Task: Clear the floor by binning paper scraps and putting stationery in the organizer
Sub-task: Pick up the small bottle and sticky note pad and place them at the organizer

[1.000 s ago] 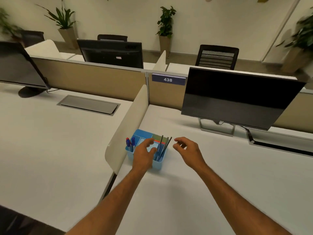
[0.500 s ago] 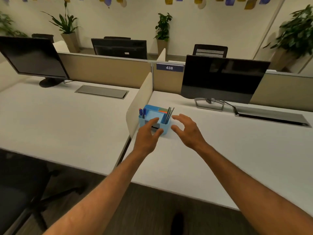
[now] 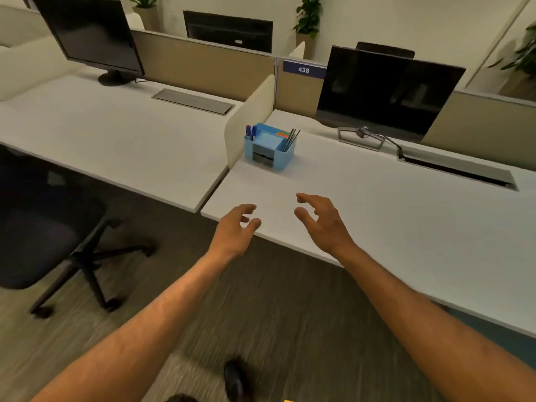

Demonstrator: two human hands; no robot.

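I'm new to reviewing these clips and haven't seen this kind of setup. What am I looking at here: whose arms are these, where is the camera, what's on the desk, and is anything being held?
There is no machine here. A person wears one wide-angle camera on the head, looking forward and down, so the two bare arms reaching in from the bottom are their own.

The left hand and right hand hover at the near edge of a white desk, fingers spread and loosely curled. Both are empty.

Farther back on the desk stands a blue organizer beside a cream divider panel. It holds blue pens at its left corner and dark pencils on its right. A dark monitor sits behind it.

Below are carpet, an office chair and the tip of a dark shoe. A yellow speck at the bottom edge is too small to identify.
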